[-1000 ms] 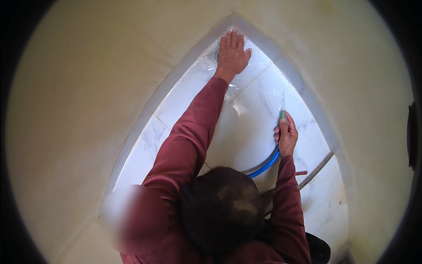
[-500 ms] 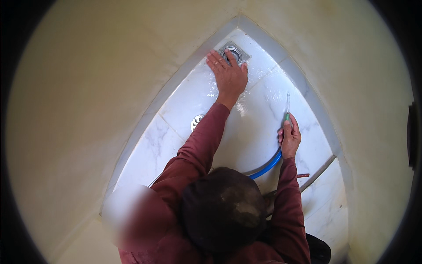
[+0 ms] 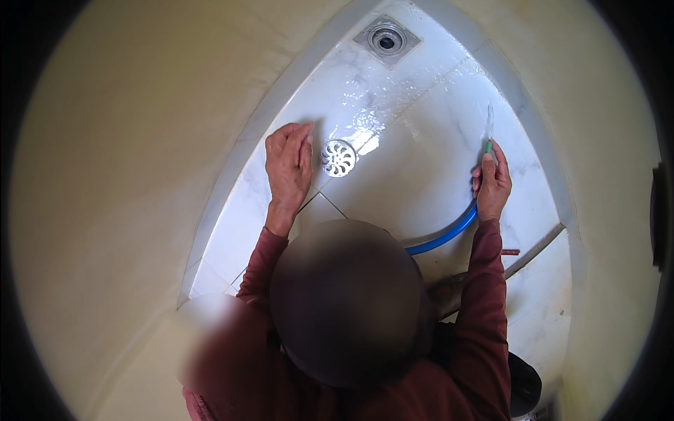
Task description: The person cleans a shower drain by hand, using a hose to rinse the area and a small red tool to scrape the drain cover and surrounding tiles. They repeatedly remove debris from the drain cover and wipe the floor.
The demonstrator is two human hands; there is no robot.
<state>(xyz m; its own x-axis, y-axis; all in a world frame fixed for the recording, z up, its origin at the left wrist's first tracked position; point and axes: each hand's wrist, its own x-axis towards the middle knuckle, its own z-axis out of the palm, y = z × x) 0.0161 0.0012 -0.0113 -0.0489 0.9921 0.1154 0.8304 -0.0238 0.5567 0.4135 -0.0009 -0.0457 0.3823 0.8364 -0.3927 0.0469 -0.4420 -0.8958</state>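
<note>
My right hand [image 3: 494, 186] is closed round a blue hose [image 3: 446, 235] near its green end [image 3: 489, 147]. A clear stream of water [image 3: 490, 121] runs from that end, away from me. My left hand [image 3: 288, 168] hovers over the tiles with its fingers loosely bent, and I see nothing in it. Just right of its fingertips lies a round silver drain cover [image 3: 339, 158] with curved, petal-shaped slots; the hand looks apart from it. In the far corner, the square metal floor drain [image 3: 387, 41] is uncovered, showing its round dark hole.
White marbled tiles [image 3: 414, 168] are wet and shiny between the drain and the cover. Grey skirting [image 3: 523, 116] and cream walls [image 3: 140, 140] close in on both sides. A short reddish-brown stick [image 3: 510, 252] lies by a dark strip [image 3: 537, 250] beyond my right forearm.
My left hand has come away from the floor drain, back and left beside the round cover. My right hand still holds the running hose. The view has shifted, showing the drain farther up.
</note>
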